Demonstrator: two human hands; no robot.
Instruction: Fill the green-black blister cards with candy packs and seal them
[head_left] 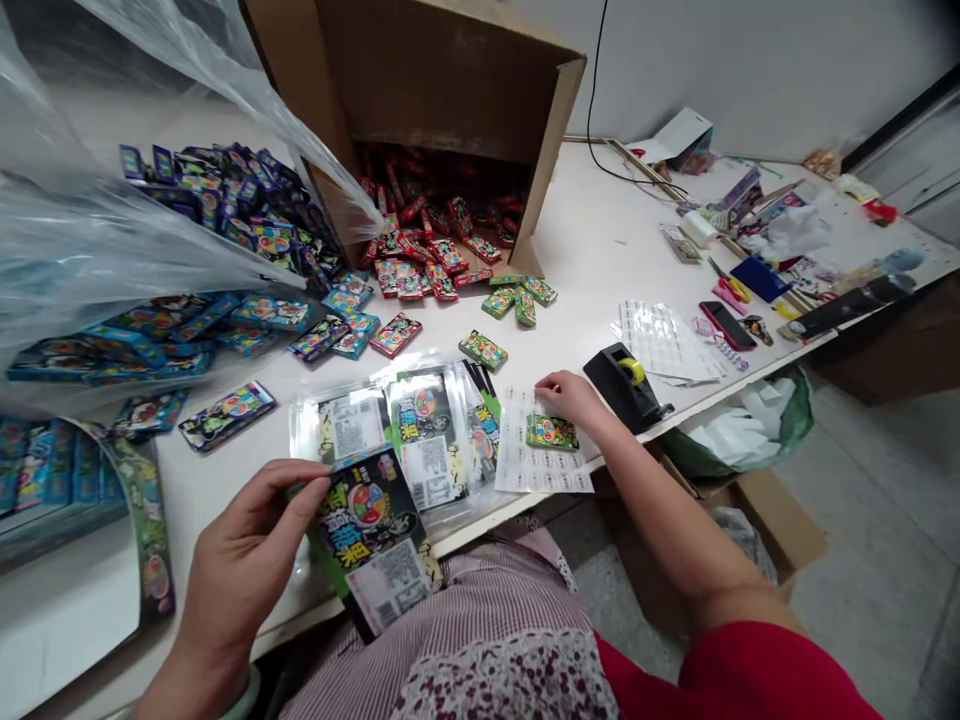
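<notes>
My left hand [244,545] pinches the top corner of a flat black-and-green printed candy packet [375,520], tilted over the table's front edge. Closed fingertips of my right hand [574,398] touch the upper part of a white sticker sheet [544,470] with rows of oval labels; anything between them is too small to make out. A small green candy box [552,432] lies on that sheet, just below the right hand. Between my hands, more printed packets [427,430] in clear plastic lie overlapping on the table.
Behind are a cardboard box [559,150] on its side with red candy boxes [450,255] spilling out, and a clear plastic bag [150,230] over purple and blue boxes. A tape dispenser [622,390], more sticker sheets [660,340] and a phone [726,325] lie to the right.
</notes>
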